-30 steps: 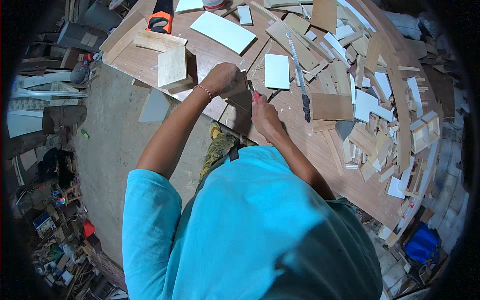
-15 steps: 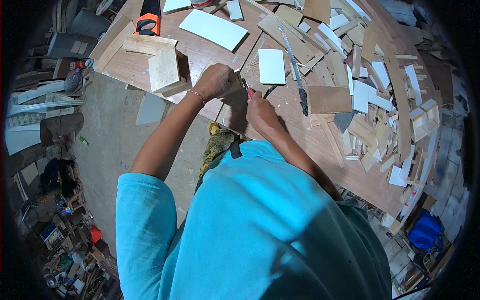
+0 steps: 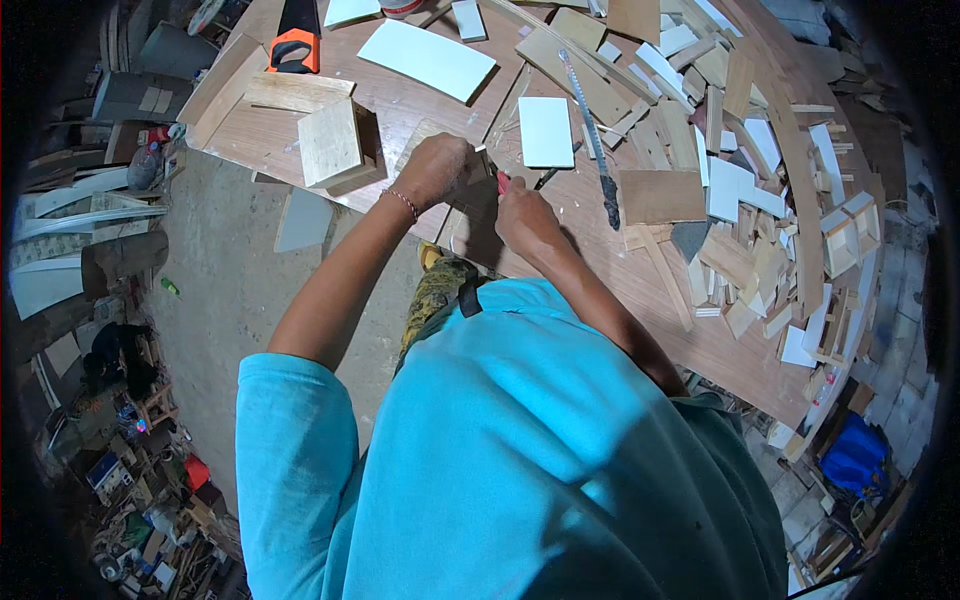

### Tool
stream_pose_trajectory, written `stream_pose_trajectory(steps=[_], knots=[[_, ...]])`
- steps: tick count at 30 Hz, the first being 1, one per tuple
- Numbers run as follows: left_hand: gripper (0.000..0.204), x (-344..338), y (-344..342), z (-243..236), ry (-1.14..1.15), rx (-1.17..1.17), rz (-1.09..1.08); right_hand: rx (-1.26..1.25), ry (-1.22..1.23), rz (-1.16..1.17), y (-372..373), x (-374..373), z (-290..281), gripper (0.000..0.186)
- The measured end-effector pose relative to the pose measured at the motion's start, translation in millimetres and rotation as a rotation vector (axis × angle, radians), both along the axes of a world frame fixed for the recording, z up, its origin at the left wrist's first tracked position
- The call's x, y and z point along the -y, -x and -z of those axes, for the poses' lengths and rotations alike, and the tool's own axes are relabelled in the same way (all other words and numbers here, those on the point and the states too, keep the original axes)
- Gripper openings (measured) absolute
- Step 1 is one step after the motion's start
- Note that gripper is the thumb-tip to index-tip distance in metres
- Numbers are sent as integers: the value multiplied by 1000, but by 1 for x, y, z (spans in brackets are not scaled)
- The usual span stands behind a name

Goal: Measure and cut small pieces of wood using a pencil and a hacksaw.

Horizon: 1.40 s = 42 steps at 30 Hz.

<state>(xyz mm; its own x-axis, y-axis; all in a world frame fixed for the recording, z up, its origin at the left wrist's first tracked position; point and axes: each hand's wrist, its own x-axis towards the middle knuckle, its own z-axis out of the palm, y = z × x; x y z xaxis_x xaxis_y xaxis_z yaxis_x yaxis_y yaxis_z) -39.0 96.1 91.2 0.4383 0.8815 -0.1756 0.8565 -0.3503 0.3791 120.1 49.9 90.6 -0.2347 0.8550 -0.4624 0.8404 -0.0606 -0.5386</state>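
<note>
My left hand (image 3: 438, 170) is closed over a small wooden piece (image 3: 411, 143) at the table's near edge, its far side mostly hidden by the fingers. Close by on the right, my right hand (image 3: 527, 216) grips a small tool with a red handle (image 3: 502, 182). The tool's thin working end points toward the wood by my left fingers; its exact kind is too small to tell. Left of my left hand, a pale wooden box-like block (image 3: 330, 145) stands on the tabletop. A white rectangular panel (image 3: 546, 132) lies just beyond my right hand.
A hacksaw-like blade with a dark grip (image 3: 608, 195) lies right of the white panel. An orange-handled handsaw (image 3: 295, 52) rests at the far left. Wood and white board offcuts (image 3: 735, 190) pile up on the right. A larger white board (image 3: 425, 60) lies at the back.
Both hands stay close together at the wooden piece. My left hand has shifted slightly right and down, and the red-handled tool has turned a little in my right hand.
</note>
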Motion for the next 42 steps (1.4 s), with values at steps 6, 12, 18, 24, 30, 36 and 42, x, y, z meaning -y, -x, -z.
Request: stream_pose_trajectory(steps=[6, 12, 18, 24, 30, 36, 42], knots=[[12, 1, 2, 4, 12, 24, -17, -2, -117, 25, 2, 3, 17, 22], [13, 1, 2, 3, -33, 28, -35, 34, -118, 31, 0, 17, 12, 21], [12, 3, -3, -1, 14, 29, -62, -30, -155, 48, 5, 6, 19, 21], [14, -3, 4, 12, -33, 22, -23, -27, -129, 49, 3, 11, 13, 21], [19, 7, -4, 7, -66, 36, -13, -8, -53, 44, 5, 6, 10, 21], [11, 8, -3, 1, -22, 40, -62, -45, -40, 31, -1, 4, 16, 23], [9, 9, -6, 1, -63, 33, -17, -11, -74, 42, 1, 9, 8, 20]])
